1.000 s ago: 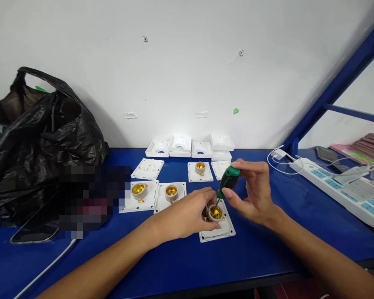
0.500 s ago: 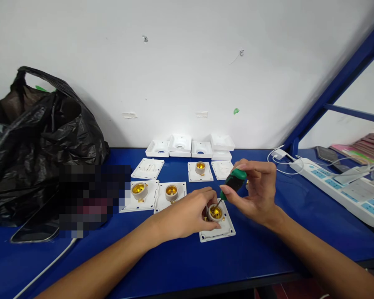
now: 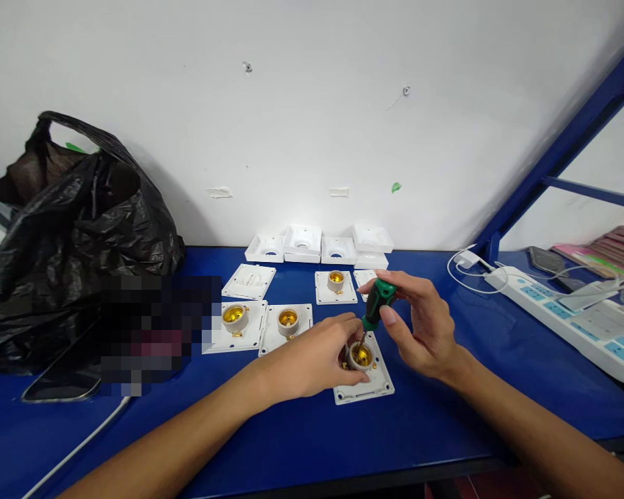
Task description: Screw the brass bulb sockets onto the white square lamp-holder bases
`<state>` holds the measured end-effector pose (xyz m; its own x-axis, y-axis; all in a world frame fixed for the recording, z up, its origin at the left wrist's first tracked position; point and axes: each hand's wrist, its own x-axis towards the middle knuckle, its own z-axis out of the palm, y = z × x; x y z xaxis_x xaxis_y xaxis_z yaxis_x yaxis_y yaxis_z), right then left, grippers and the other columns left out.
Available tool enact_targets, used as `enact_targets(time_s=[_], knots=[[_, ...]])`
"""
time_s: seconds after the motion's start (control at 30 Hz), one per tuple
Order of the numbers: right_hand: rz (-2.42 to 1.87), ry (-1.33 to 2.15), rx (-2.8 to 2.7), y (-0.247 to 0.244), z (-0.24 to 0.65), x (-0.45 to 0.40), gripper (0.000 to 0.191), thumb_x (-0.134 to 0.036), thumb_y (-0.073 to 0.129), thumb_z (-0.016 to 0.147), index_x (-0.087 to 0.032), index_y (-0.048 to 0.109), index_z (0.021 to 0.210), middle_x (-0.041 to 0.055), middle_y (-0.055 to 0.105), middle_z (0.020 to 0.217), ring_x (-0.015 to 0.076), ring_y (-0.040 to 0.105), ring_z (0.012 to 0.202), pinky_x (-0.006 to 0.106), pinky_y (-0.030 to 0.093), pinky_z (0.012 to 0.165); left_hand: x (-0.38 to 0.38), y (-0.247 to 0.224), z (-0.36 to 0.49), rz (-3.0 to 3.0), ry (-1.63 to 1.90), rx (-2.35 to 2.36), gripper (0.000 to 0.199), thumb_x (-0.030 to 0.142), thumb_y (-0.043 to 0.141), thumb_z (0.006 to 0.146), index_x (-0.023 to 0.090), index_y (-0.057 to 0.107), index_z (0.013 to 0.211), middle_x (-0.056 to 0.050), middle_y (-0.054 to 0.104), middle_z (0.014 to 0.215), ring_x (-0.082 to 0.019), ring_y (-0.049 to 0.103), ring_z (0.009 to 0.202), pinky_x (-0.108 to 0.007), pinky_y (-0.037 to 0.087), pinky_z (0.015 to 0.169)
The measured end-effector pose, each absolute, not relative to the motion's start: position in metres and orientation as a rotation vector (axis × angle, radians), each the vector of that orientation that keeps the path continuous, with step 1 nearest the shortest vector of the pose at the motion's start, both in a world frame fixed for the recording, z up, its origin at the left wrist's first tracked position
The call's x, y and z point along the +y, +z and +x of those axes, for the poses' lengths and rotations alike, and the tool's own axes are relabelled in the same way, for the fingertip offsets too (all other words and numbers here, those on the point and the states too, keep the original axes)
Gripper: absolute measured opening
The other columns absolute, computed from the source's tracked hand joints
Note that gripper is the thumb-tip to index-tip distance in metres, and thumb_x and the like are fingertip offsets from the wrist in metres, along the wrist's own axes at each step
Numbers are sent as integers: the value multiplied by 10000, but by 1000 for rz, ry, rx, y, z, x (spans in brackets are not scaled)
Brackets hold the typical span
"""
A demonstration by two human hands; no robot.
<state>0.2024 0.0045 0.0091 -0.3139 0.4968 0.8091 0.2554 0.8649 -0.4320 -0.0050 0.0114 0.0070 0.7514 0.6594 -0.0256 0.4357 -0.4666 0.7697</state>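
Note:
My left hand (image 3: 325, 357) grips a round lamp socket (image 3: 362, 355) with a brass-coloured inside, which sits on a square white base plate (image 3: 364, 392). In my right hand (image 3: 421, 322) is a screwdriver (image 3: 378, 303) with a green and black handle, held near upright. Its thin shaft points down into the socket; the tip is hidden inside. To the left lie two more white plates with sockets (image 3: 234, 318) (image 3: 288, 322), and another plate with a socket (image 3: 335, 280) lies farther back.
White square covers (image 3: 338, 250) are stacked along the wall. A bare plate (image 3: 248, 281) lies back left. A black plastic bag (image 3: 83, 229) and a phone (image 3: 65, 378) are at the left. The white power strip (image 3: 566, 315) runs along the right, near a blue frame (image 3: 566, 142).
The screwdriver has tilted more upright, its handle shifting left over the socket. My right fingers have changed their hold on the handle. My left hand stays on the socket.

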Motion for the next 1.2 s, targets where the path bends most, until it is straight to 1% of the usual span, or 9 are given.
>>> enact_targets(time_s=[0.13,0.23,0.43,0.6,0.73,0.83,0.97,1.1,1.2], knots=[[-495,181,-1868,10,202,9,672,-54,732,844,-283,521,1440,11,644,950,168,587,747,318,511,583,11,8,-6,2103,333,839,375,390,780,847,215,608,1131,-20,615,969,-197,616,797,-317,449,676],[-478,127,-1848,9,202,11,736,-37,796,781,-285,525,1419,-18,596,867,164,544,713,310,494,573,10,7,-6,2086,334,859,351,411,784,846,211,601,1069,-25,604,1009,-187,616,797,-316,464,688],[-464,231,-1878,7,203,11,616,-144,739,878,-288,519,1435,32,655,1032,175,605,787,313,527,574,10,5,-5,2092,360,851,377,354,809,825,222,609,1116,-17,626,999,-176,613,765,-311,457,663],[-530,199,-1876,2,205,9,634,-150,726,891,-299,496,1462,58,665,1193,171,657,824,312,572,595,9,7,-5,2099,341,856,364,367,803,837,214,604,1102,-4,611,935,-171,602,746,-306,453,667],[-539,134,-1833,2,204,10,682,-116,765,852,-322,495,1443,16,666,1030,155,612,715,288,567,555,9,7,-6,2095,348,852,382,352,792,841,222,604,1148,-10,604,978,-165,599,747,-301,456,663],[-530,143,-1827,4,203,10,662,-134,767,854,-335,491,1421,4,643,944,174,608,720,300,570,555,9,7,-6,2087,352,847,384,349,788,841,221,602,1152,-11,595,983,-161,596,742,-301,460,664],[-538,155,-1815,2,203,9,598,-168,726,895,-326,496,1424,34,655,1040,182,633,770,327,574,589,10,10,-5,2122,326,844,365,385,788,842,220,592,1103,-7,587,961,-178,599,769,-308,438,663],[-565,183,-1763,-1,203,8,542,-162,673,929,-315,519,1426,32,645,1055,175,653,790,334,572,622,11,11,-5,2141,331,834,328,414,782,844,219,560,987,-12,605,960,-199,613,820,-312,427,674],[-605,202,-1751,-2,203,7,519,-185,653,950,-316,528,1436,55,647,1166,187,680,864,346,590,662,11,11,-5,2135,320,835,324,418,781,848,222,551,966,-12,619,955,-208,620,836,-314,424,680]])
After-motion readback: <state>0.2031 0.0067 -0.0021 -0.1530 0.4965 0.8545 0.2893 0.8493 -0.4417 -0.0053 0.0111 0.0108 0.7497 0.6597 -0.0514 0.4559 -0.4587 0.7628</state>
